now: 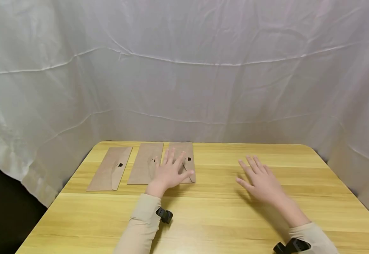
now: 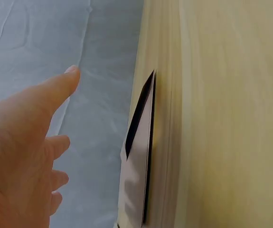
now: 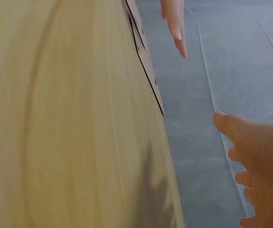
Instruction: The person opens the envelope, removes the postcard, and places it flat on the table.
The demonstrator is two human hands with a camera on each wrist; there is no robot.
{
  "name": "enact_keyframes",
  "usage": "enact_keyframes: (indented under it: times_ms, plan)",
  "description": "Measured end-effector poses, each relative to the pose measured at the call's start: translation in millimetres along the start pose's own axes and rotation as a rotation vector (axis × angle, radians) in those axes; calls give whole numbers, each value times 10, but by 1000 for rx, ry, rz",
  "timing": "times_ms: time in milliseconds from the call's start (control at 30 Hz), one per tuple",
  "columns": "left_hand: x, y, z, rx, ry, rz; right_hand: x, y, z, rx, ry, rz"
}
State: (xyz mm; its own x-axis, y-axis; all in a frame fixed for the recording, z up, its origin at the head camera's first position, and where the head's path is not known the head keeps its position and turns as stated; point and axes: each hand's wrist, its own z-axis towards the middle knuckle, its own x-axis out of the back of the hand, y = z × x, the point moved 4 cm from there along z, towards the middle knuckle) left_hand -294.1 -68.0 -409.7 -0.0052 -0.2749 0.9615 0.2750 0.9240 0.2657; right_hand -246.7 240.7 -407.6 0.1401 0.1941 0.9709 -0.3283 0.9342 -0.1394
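Three flat brown paper envelopes lie in a row on the left half of the table: a left one (image 1: 103,173), a middle one (image 1: 138,173) and a right one (image 1: 189,149). Each bears a small dark mark near its flap. Fingers spread, my left hand (image 1: 168,174) hovers over the middle and right envelopes and partly hides both. The left wrist view shows it raised above an envelope (image 2: 138,175) whose flap edge stands slightly up. My right hand (image 1: 264,183) hangs above the bare wood to the right, fingers extended, holding nothing.
The light wooden table (image 1: 235,218) has rounded far corners. Pale grey curtain (image 1: 184,88) hangs behind it and along both sides. A dark area (image 1: 3,211) shows beyond the left edge. Small black devices (image 1: 164,215) are strapped to both wrists.
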Motion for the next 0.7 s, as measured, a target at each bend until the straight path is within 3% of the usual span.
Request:
enact_keyframes:
  times_ms: [233, 500, 700]
  plan:
    - [10, -171, 28, 24, 27, 33, -76, -249, 13, 101, 8, -5]
    - [-54, -358, 13, 47, -31, 37, -203, -543, 11, 195, -22, 36]
    - [-69, -415, 3, 61, -71, 38, -266, -744, 91, 238, -72, 47]
